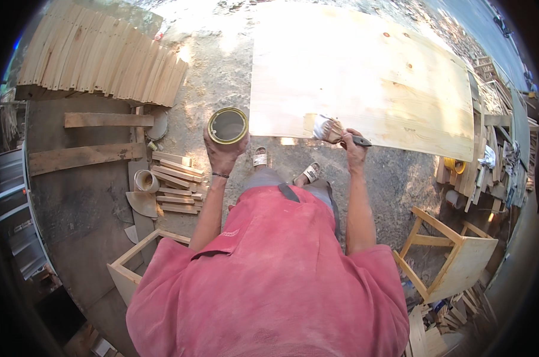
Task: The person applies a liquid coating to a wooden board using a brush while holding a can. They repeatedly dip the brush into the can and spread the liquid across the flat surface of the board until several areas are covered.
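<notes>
My left hand is wrapped round an open tin can with a yellowish rim; whatever liquid it contains is hard to make out. In my right hand is a wide paintbrush, gripped by its dark handle. Its pale bristles lie over the near edge of a large light wooden panel, close to a slightly darker patch. Strong sunlight washes out much of the panel's surface. The can is held just left of the panel, apart from it.
Wooden slats stand in a row at the far left. Short wood pieces and a white bucket lie left of me, near a wooden frame. At right are a small wooden stool and piled scrap wood.
</notes>
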Motion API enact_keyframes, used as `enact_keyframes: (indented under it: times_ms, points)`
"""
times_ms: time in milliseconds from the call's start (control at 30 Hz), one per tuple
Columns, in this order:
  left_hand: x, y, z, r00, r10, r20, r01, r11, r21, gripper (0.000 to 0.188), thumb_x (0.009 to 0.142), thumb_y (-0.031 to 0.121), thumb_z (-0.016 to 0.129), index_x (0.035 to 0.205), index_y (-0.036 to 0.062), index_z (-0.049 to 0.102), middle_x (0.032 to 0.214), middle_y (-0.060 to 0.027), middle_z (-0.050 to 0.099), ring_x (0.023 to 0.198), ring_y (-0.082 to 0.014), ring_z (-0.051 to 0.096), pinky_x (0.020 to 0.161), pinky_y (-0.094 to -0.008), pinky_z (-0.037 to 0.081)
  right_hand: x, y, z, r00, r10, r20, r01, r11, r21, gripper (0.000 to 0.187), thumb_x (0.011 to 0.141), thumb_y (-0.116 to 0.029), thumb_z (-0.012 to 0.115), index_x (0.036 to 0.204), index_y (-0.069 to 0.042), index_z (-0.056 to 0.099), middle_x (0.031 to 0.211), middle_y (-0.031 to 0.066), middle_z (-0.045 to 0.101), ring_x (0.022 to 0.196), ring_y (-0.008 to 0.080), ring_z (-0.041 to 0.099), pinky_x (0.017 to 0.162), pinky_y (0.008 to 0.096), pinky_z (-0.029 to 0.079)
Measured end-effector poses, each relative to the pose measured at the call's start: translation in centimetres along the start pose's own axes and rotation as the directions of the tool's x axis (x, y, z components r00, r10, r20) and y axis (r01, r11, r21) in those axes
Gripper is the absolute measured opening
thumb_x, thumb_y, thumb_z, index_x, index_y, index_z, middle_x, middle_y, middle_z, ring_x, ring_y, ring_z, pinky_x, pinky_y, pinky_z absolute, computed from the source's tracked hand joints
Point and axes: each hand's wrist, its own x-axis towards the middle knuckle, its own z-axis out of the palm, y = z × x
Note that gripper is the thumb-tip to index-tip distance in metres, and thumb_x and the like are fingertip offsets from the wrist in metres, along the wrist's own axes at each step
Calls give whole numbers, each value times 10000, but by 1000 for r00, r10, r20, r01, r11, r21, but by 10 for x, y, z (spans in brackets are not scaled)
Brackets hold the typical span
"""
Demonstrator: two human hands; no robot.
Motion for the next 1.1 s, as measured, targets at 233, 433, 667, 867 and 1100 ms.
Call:
enact_keyframes:
  times_ms: [233, 433, 667, 867, 1100]
  points:
    - [7, -31, -34, 997, -71, -21, 72, 997, 31, 1189, 638, 240, 972, 1541, 97, 211, 1426, -158, 483, 1288, -283, 530, 1084, -420, 466, 38, -42, -148, 969, -184, -164, 134, 952, -275, 258, 896, -152, 777, 1075, 23, 715, 845, 33, 687, 774, 114, 655, 667, 267, 553]
    - [-11, -68, -60, 981, -188, -37, 189, 982, 15, 1270, 620, 378, 980, 1561, 76, 183, 1471, -177, 461, 1341, -314, 498, 1119, -429, 434, 57, -82, -193, 821, -566, -82, 228, 456, -860, 229, 905, -186, 725, 1104, -74, 747, 919, 125, 748, 789, 229, 697, 713, 336, 584]
    - [-14, -80, -77, 964, -251, -91, 261, 958, 118, 1276, 595, 395, 990, 1550, 64, 212, 1443, -183, 492, 1328, -315, 510, 1110, -433, 437, 17, -31, -21, 856, -493, 153, 204, 52, -978, 148, 906, -197, 690, 1034, -177, 763, 854, 122, 666, 725, 221, 659, 616, 376, 579]
    - [2, -80, -90, 954, -288, -84, 292, 955, 53, 1245, 605, 378, 985, 1538, 46, 231, 1431, -174, 504, 1322, -296, 512, 1105, -424, 429, -60, 0, 158, 821, -430, 375, 453, 93, -886, 169, 862, -177, 711, 1021, -170, 768, 861, 142, 647, 739, 261, 665, 617, 396, 558]
    - [18, -88, -106, 961, -249, -123, 266, 953, 147, 1237, 608, 374, 981, 1538, 49, 233, 1436, -170, 505, 1333, -306, 509, 1114, -434, 427, -104, -24, 282, 805, -228, 548, 571, 547, -612, 149, 835, -171, 754, 968, -104, 763, 1047, 212, 706, 853, 297, 716, 668, 377, 569]
